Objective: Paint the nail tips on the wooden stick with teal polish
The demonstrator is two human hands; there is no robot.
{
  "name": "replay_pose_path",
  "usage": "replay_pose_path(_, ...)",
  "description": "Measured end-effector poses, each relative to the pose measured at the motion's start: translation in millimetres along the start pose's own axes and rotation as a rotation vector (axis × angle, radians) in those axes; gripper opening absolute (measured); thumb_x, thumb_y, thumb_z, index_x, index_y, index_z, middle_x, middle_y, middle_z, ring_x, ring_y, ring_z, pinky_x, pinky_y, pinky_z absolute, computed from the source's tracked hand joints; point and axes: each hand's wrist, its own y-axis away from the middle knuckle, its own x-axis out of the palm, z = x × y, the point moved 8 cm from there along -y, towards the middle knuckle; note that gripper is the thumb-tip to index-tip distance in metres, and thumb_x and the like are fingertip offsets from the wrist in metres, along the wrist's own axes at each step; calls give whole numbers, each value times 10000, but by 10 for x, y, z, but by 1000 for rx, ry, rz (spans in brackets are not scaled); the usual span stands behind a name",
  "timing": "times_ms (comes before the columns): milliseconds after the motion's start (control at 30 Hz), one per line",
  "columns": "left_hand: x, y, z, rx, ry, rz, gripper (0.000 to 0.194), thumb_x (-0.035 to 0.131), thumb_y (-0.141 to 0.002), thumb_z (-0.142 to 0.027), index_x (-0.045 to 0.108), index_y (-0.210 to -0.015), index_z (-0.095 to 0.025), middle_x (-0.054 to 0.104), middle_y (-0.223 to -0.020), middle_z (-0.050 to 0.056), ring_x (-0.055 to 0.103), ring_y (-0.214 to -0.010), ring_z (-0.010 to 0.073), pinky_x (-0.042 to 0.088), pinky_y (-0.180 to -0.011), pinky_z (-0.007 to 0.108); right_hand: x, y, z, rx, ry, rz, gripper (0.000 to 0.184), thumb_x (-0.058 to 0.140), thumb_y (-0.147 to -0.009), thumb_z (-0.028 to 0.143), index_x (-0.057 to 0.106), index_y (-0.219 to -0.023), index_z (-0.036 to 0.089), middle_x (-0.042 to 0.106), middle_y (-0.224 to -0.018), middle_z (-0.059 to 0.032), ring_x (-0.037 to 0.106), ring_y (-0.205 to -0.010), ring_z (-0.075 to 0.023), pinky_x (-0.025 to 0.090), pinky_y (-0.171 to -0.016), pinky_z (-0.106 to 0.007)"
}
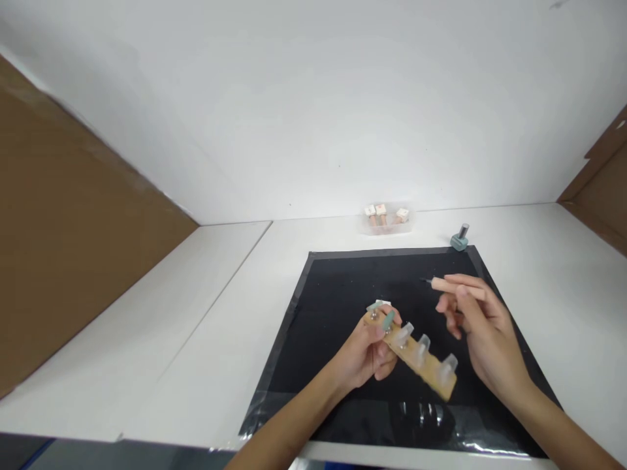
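My left hand is closed around one end of a wooden strip, which is held tilted above the black mat. Several false nail tips stand in a row along it: two are green, including one green tip by my thumb, and the others are clear, such as the clear tip. Behind my left fingers a small white piece peeks out, mostly hidden. Pinched in my right hand is a thin brush with a pale peach handle; its dark tip points left, apart from the nail tips.
A black mat covers part of the white table. At its far right corner stands a green nail polish bottle. A clear box with white-topped items sits by the back wall. Brown panels border both sides.
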Motion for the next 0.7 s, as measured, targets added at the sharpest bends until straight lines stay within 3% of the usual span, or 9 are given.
replay_pose_path(133, -45, -13, -109, 120, -33, -116, 306, 743, -665, -360, 560, -817, -167, 430, -461, -89, 320, -363, 28, 374, -337, 124, 133, 71, -220, 249, -90, 46, 326, 653, -780, 490, 645, -937, 204, 591, -674, 5, 482, -446, -95, 312, -268, -158)
replay_pose_path(333, -80, 12, -210, 255, -165, -242, 366, 772, -639, -389, 530, -790, -159, 531, -543, -58, 498, -455, 66, 497, -472, 202, 236, 140, -232, 246, -151, 128, 280, 602, -837, 462, 643, -950, 209, 596, -683, -7, 521, -498, -116, 416, -320, -186)
replay_pose_path(567, 4, 3, -102, 157, -218, -92, 396, 790, -629, -389, 496, -765, -162, 557, -647, -53, 548, -483, 54, 493, -443, 165, 310, 171, -302, 317, -172, 225, 325, 650, -794, 493, 674, -963, 216, 622, -713, -10, 591, -584, -142, 511, -447, -240)
replay_pose_path(633, -11, 10, -101, 164, -235, -82, 384, 771, -653, -403, 490, -745, -158, 545, -654, -52, 540, -471, 47, 481, -422, 156, 261, 114, -271, 272, -107, 215, 330, 657, -799, 476, 678, -984, 205, 650, -731, -27, 610, -637, -155, 529, -525, -266)
replay_pose_path(700, -31, 19, -111, 184, -271, -76, 373, 749, -682, -405, 472, -727, -159, 526, -667, -54, 536, -457, 43, 466, -399, 149, 153, 24, -151, 135, -71, 146, 312, 683, -784, 454, 677, -982, 213, 663, -743, -24, 607, -640, -153, 533, -579, -289)
